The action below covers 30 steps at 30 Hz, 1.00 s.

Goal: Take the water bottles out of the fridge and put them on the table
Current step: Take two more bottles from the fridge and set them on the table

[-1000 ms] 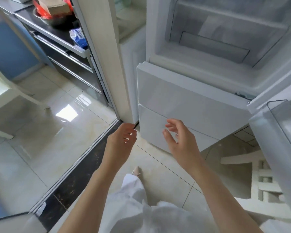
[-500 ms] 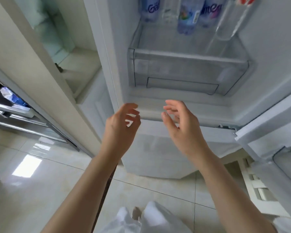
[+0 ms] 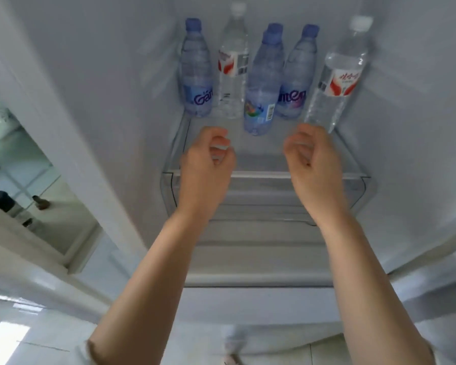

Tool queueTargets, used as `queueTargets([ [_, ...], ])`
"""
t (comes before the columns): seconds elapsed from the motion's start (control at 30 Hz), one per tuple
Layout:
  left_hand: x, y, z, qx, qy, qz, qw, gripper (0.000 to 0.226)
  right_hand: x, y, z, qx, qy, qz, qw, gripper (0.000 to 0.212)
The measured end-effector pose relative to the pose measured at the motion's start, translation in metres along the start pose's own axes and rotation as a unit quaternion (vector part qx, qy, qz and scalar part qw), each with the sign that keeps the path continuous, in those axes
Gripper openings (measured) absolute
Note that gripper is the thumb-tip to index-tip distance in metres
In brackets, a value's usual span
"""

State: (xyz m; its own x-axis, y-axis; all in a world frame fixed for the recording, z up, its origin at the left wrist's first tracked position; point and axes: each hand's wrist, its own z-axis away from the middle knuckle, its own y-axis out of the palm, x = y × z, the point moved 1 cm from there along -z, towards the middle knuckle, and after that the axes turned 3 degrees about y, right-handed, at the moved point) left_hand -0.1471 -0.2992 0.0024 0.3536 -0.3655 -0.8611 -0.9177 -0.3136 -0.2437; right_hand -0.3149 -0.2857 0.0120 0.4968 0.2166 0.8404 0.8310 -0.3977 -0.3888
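Both hands raised at shelf [image 3: 263, 175], nothing gripped: left hand [image 3: 207, 168] and right hand [image 3: 313, 167] loosely curled; bottles [image 3: 263, 83] untouched.

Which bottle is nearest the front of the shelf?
The blue-tinted bottle in the middle of the fridge shelf, ahead of the others, between the left hand and right hand.

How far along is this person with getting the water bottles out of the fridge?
Barely begun. Done: the fridge is open. In hand: nothing yet; the left hand and right hand reach toward the clear fridge shelf, fingers curled, empty. Left: at least five clear plastic water bottles, blue- and white-capped, stand there; no table in view.
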Motion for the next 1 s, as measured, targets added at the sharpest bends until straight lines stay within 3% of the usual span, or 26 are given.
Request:
queueTargets([
  [0.2, 0.0, 0.058, -0.071, -0.009, 0.032, 0.018, 0.999, 0.033, -0.014, -0.017, -0.071, -0.075, 0.013, -0.004, 0.997, 0.041],
  [0.37, 0.007, 0.096, -0.107, -0.037, 0.055, 0.033, 0.997, 0.054, -0.05, -0.03, -0.117, -0.155, 0.042, -0.004, 0.987, 0.048],
  [0.57, 0.022, 0.122, -0.123, -0.024, 0.054, 0.061, 0.996, 0.08, -0.076, -0.022, -0.15, -0.155, 0.071, 0.008, 0.985, 0.06],
  [0.77, 0.025, 0.13, -0.132, -0.013, 0.002, 0.082, 0.997, 0.077, -0.084, -0.01, -0.172, -0.149, 0.1, -0.021, 0.983, 0.07],
  [1.0, 0.028, 0.127, -0.133, -0.027, -0.051, 0.061, 0.997, 0.069, -0.083, -0.01, -0.173, -0.167, 0.104, -0.037, 0.98, 0.063],
])
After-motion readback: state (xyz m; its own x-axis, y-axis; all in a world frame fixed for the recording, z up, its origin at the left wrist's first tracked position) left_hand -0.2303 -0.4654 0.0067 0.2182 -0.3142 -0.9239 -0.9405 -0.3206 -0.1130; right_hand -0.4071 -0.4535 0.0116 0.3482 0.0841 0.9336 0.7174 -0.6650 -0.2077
